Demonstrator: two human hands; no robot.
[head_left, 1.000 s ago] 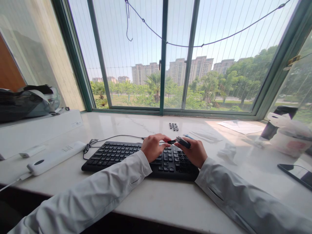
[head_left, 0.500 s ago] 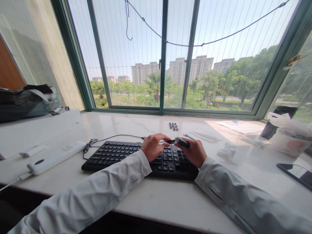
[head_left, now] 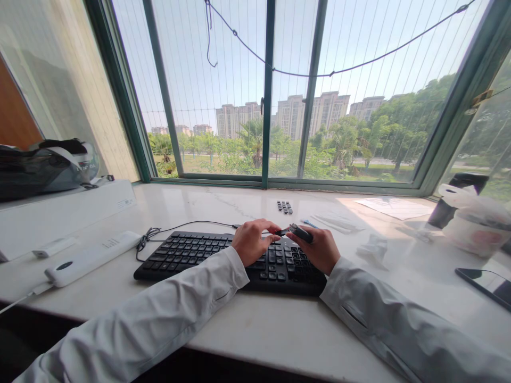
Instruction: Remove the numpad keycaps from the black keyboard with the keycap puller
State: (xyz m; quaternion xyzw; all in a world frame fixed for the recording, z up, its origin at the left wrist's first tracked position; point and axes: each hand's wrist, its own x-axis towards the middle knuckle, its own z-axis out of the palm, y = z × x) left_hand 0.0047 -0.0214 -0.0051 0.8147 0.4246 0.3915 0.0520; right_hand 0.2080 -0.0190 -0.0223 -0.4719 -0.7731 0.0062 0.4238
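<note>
A black wired keyboard [head_left: 199, 254] lies on the white marble sill in front of me. My right hand [head_left: 317, 249] hovers over its right end and grips a small dark hand tool [head_left: 300, 232] whose tip points left. My left hand [head_left: 250, 242] rests over the keys just left of it, with thumb and forefinger pinched at the tool's tip; what they pinch is too small to make out. A small cluster of loose black keycaps [head_left: 284, 207] sits on the sill behind the keyboard.
A white power strip [head_left: 90, 258] and a long white box [head_left: 59, 213] lie at the left, with a dark bag [head_left: 40, 167] on top. Papers [head_left: 393, 207], a crumpled white wrapper [head_left: 373, 247], a white bag [head_left: 475, 221] and a dark phone [head_left: 485, 284] are at the right.
Almost nothing has moved. Both hands stay over the keyboard's right end, and the tool's tip shifts only slightly against my left fingertips.
</note>
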